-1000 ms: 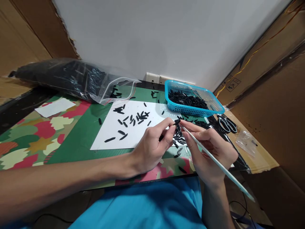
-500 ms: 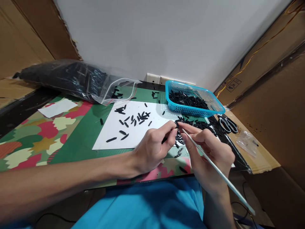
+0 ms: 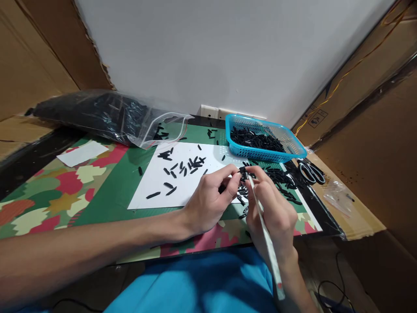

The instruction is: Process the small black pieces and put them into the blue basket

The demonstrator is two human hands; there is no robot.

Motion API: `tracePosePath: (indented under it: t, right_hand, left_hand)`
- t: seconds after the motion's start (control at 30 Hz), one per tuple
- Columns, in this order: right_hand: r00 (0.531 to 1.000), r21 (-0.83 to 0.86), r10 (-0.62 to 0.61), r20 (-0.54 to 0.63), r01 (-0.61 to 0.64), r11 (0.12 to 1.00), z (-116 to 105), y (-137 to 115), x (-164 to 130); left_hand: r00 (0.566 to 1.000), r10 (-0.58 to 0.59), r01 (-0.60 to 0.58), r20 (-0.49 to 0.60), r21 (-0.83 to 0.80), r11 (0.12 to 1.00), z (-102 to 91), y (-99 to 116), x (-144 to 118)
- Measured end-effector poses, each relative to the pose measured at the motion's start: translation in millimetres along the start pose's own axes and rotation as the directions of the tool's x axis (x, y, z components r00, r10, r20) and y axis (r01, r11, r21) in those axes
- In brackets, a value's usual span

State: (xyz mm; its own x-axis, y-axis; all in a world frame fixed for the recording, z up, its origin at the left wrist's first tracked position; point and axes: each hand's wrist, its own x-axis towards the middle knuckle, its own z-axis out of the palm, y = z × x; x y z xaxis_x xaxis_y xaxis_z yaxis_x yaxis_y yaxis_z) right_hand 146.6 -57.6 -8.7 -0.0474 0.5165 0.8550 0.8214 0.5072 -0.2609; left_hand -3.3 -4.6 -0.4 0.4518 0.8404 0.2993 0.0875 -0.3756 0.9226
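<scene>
My left hand (image 3: 210,198) is closed, its thumb and index finger pinching a small black piece (image 3: 242,170) over the right part of a white sheet (image 3: 146,187). My right hand (image 3: 273,213) grips a thin white stick-like tool (image 3: 267,239) with a red mark near its lower end. The tool's upper tip meets the black piece, and the right fingertips are close to the left ones. What the tip is like is too small to make out. Beneath and beyond the hands lies a pile of black pieces (image 3: 280,176); several more are scattered across the sheet.
A blue basket (image 3: 260,154) of black pieces stands at the back right. Scissors (image 3: 311,171) and a small clear bag (image 3: 339,198) lie at the right. A large zip bag (image 3: 94,113) of black material rests at the back left, near a white paper scrap (image 3: 81,153).
My right hand has moved left and turned, so the tool now stands steeper, its lower end swung left. My left hand stays in nearly the same place, still pinching the black piece.
</scene>
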Motion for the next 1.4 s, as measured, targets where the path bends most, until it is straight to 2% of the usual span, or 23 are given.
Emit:
tracePosePath:
  t: [0.13,0.3,0.4,0.6,0.87,1.07,1.4]
  right_hand:
    - [0.991,-0.018,0.111,-0.071,-0.113,0.993,-0.9,7.7,3.0]
    - [0.940,0.175,0.331,-0.078,-0.314,0.933,-8.2,19.5,3.8]
    - [0.929,0.271,0.367,-0.048,-0.342,0.900,-13.2,20.5,4.7]
    - [0.935,0.418,0.352,-0.036,-0.306,0.855,-20.1,14.0,9.0]
    - [0.980,0.488,0.192,0.047,-0.190,0.852,-26.4,18.2,8.7]
    - [0.967,0.604,0.230,0.109,-0.249,0.758,-28.9,22.0,7.9]
    - [0.951,0.604,0.223,0.213,-0.308,0.735,-37.0,28.2,5.8]
  left_hand:
    - [1.000,-0.009,0.010,0.020,-0.062,0.998,0.4,0.0,-1.6]
    - [0.998,-0.054,0.062,0.041,-0.203,0.977,0.3,-1.1,-0.1]
    - [0.994,-0.067,0.085,0.082,-0.245,0.966,-0.4,-1.3,0.8]
    - [0.992,-0.051,0.082,0.118,-0.282,0.956,-0.8,-2.4,0.0]
    - [0.985,-0.020,0.056,0.171,-0.214,0.975,-1.0,-4.2,-2.7]
    - [0.977,0.022,0.043,0.212,-0.298,0.954,-1.1,-2.0,-5.5]
    - [0.973,-0.033,0.128,0.228,-0.413,0.901,-1.2,-2.4,-3.6]
